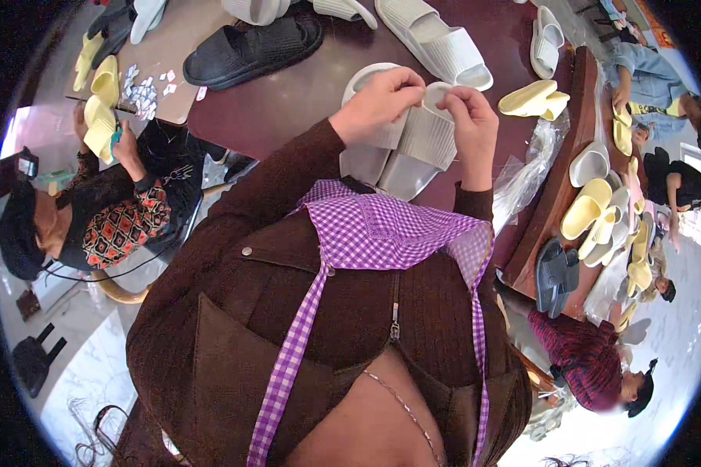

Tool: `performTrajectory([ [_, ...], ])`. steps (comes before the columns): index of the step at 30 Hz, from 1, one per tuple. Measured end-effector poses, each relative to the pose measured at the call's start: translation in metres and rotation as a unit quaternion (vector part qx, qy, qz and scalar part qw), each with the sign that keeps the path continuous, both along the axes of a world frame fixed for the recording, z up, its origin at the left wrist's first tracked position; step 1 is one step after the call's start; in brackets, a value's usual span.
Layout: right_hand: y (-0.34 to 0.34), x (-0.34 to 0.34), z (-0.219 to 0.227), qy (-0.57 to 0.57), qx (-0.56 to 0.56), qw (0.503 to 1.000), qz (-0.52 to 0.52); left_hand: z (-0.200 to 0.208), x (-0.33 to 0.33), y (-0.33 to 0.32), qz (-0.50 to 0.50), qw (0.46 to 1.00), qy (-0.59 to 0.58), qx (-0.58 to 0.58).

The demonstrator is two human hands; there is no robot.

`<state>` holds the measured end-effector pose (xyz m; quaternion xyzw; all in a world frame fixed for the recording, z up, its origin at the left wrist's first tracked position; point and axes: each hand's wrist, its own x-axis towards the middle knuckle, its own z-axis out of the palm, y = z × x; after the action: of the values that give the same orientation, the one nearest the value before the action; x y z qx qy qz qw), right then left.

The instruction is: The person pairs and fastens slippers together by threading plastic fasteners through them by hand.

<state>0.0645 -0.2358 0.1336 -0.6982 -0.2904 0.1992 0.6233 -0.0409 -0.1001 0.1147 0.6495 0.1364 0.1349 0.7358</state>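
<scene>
A pair of light grey slide slippers lies at the table's near edge, a left slipper (378, 140) beside a right slipper (428, 140) with a ribbed strap. Over the far ends of the pair, my left hand (383, 103) is closed, thumb and fingers pinched together. Level with it, my right hand (473, 128) is also closed in a pinch, by the right slipper's far rim. Whatever sits between the fingertips of either hand is too small or hidden to name. The two hands are a short gap apart.
On the dark red table (288, 105) lie a black slipper (253, 50), a larger grey slipper (436, 43), yellow slippers (533, 100) and clear plastic bags (526, 167). At left a co-worker (125, 210) holds a yellow slipper. More slippers (588, 208) crowd the right-hand ledge.
</scene>
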Motion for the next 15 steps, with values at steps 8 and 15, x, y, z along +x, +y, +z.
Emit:
performTrajectory([
  [8,-0.007,-0.015,0.016,-0.038,-0.023,0.999,0.017,0.020,-0.008,-0.005,-0.049,0.982,-0.012,-0.181],
  [15,-0.012,-0.020,0.017,-0.179,-0.061,0.982,0.000,0.019,-0.009,-0.010,-0.052,0.959,-0.020,-0.278],
])
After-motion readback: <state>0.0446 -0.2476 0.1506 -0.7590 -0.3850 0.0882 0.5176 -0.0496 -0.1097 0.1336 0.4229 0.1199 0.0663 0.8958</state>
